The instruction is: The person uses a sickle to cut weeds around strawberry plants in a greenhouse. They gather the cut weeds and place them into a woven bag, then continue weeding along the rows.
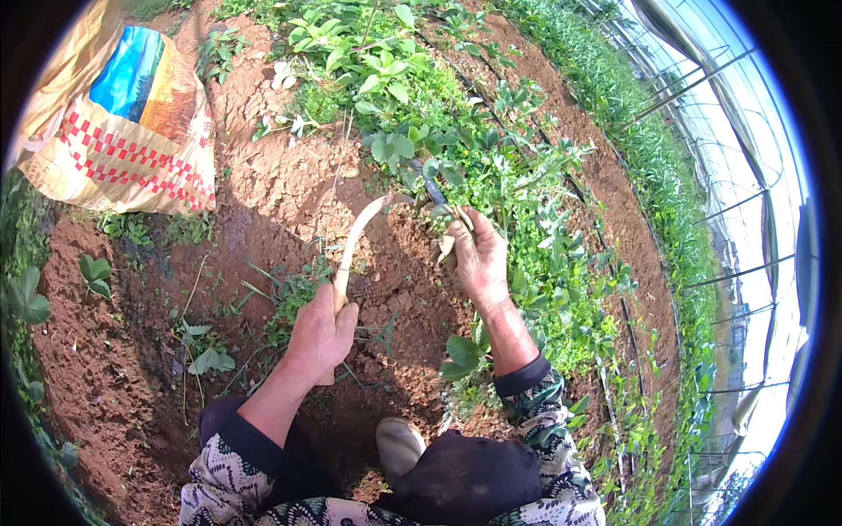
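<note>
My left hand [320, 329] is closed around the curved, pale wooden handle [355, 240] of a hand tool. Its dark head touches or lies close to the soil near the picture's middle, and its exact shape is hard to see. My right hand [479, 253] pinches a small bunch of plant stems and dry leaves [447, 244] between thumb and fingers. Just beyond those fingers a black drip hose [434, 191] comes out of the leaves. Strawberry-like leaves [389, 148] and low green weeds [539, 263] grow around the right hand.
A printed paper or woven sack [131, 154] stands at the upper left on reddish soil [263, 158]. More drip hoses [621, 296] run along the planted row at right. Beyond is a greenhouse frame [737, 204]. A shoe [398, 447] and my dark-clothed knees [473, 470] are at the bottom.
</note>
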The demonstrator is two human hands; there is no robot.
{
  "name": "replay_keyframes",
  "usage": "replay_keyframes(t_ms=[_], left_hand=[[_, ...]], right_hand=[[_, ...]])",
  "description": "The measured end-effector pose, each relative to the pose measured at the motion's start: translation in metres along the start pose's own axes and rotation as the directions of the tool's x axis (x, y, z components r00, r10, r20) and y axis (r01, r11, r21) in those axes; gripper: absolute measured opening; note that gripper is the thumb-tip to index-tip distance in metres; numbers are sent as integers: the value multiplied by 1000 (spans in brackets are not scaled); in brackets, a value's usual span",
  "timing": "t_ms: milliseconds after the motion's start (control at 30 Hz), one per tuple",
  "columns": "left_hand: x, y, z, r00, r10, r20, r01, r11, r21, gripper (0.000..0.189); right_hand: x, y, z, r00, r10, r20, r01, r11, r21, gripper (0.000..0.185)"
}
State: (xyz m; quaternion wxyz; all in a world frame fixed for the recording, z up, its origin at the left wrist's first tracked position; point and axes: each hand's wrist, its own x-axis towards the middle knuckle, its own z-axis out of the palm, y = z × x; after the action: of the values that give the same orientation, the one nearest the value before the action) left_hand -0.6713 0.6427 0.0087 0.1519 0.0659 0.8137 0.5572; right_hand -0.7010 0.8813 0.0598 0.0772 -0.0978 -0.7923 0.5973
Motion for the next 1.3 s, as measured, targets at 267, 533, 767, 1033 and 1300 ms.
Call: replay_keyframes(t_ms=[267, 533, 767, 1033, 1300], left_hand=[[-4, 4, 10, 978, -205, 46, 210, 945, -252, 21], [-1, 8, 23, 987, -159, 5, 159, 978, -134, 19], [1, 0, 39, 997, -70, 31, 71, 997, -37, 17], [3, -14, 38, 995, -96, 5, 96, 995, -36, 23], [7, -14, 36, 998, -61, -1, 61, 998, -24, 23]], right_hand=[[45, 10, -23, 983, -69, -170, 20, 960, -278, 25], [96, 104, -70, 996, 66, -62, -81, 355, -931, 50], [150, 108, -56, 982, 176, 69, 8, 329, -944, 55], [167, 133, -51, 986, 159, 54, 53, 5, -999, 32], [157, 168, -62, 949, -186, -254, -74, 652, -754, 29]])
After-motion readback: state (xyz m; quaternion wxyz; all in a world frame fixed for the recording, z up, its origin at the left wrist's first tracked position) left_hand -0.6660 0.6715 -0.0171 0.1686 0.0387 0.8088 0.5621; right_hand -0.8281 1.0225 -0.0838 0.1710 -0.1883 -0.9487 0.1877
